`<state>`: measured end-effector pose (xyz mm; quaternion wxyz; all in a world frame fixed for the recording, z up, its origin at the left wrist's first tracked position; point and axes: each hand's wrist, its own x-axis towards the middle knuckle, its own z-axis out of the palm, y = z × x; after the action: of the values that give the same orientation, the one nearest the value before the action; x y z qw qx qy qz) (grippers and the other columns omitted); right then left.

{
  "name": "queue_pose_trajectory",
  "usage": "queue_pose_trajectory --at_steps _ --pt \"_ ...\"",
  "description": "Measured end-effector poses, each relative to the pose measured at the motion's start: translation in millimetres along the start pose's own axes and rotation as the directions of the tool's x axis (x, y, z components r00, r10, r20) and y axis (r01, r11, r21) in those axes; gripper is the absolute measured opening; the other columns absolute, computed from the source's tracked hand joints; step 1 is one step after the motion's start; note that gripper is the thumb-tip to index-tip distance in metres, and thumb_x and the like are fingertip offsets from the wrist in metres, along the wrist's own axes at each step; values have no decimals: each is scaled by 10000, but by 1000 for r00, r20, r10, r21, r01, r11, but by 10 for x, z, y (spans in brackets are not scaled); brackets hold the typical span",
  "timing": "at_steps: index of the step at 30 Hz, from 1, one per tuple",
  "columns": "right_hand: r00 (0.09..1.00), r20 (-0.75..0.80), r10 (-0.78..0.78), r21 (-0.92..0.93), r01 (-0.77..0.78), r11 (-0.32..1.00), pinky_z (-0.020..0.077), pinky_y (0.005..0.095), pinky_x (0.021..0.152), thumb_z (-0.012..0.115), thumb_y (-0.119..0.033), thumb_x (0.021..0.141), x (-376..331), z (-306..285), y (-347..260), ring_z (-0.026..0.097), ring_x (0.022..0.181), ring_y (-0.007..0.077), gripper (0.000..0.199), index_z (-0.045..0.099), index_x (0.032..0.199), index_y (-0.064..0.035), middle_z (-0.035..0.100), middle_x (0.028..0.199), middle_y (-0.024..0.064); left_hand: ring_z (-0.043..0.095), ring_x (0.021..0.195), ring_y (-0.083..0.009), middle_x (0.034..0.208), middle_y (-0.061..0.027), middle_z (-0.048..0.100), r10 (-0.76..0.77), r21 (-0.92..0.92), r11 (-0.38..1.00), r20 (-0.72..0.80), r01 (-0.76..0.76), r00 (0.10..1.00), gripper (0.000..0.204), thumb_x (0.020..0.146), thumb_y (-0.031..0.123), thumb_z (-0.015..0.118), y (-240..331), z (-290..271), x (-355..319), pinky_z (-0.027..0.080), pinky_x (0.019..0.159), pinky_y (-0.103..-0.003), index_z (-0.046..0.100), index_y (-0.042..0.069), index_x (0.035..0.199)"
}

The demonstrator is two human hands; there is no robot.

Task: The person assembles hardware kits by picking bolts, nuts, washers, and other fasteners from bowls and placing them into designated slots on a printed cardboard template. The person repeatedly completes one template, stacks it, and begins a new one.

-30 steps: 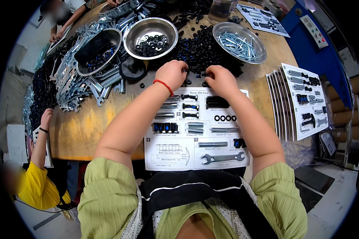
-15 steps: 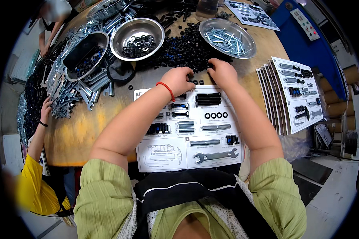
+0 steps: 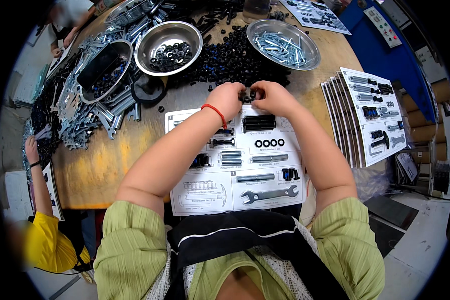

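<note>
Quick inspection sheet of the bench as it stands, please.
Surface: round wooden table, crowded at the far side.
Job's things: parts sheet bearing bolts, washers, a wrench; heap of black nuts.
Clutter: three steel bowls, one with silver bolts; loose wrenches; stacked sheets.
Hands: left hand and right hand pinching small black parts together.
Cables: nothing seen.
Surroundings: person in yellow, blue machine.

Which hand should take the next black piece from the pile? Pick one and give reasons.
Probably the right hand: it lies next to the black pile and its bare edge. The left hand is equally close, so it's a narrow call; both pinch small black parts.
</note>
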<state>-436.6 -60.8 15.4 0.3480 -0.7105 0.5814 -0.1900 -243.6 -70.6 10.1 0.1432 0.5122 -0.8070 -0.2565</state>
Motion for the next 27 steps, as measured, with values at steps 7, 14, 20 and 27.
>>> queue_pose_trajectory --at_steps 7,14,20,27 --pt "995 -83 -64 -215 45 976 520 388 777 733 -120 691 21 18 -9 646 858 312 352 675 1020 -11 670 904 155 676 867 -276 947 -128 707 48 -77 996 114 -39 992 375 759 128 754 112 -18 103 533 801 -362 682 62 1121" --pt "996 -46 -71 -276 55 960 521 404 781 724 -133 675 27 -23 26 648 884 335 336 669 984 -13 672 931 179 671 881 -316 918 -146 703 63 161 983 132 -84 989 341 765 249 761 212 -22 199 529 815 -394 690 27 1013" --pt "979 -203 -34 -203 -8 979 525 416 769 715 -160 661 -209 -182 38 652 873 348 372 647 998 -19 671 890 174 675 886 -333 924 -182 699 -14 327 943 207 -55 978 372 778 338 716 402 -119 249 541 816 -419 685 8 947" --pt "973 -168 155 -58 -166 984 489 387 662 719 -155 673 -1131 -329 428 599 715 293 374 644 1017 -30 612 770 125 661 895 -279 946 -100 677 87 148 986 -56 -78 995 352 737 356 726 737 -70 -71 546 770 -391 711 76 950"
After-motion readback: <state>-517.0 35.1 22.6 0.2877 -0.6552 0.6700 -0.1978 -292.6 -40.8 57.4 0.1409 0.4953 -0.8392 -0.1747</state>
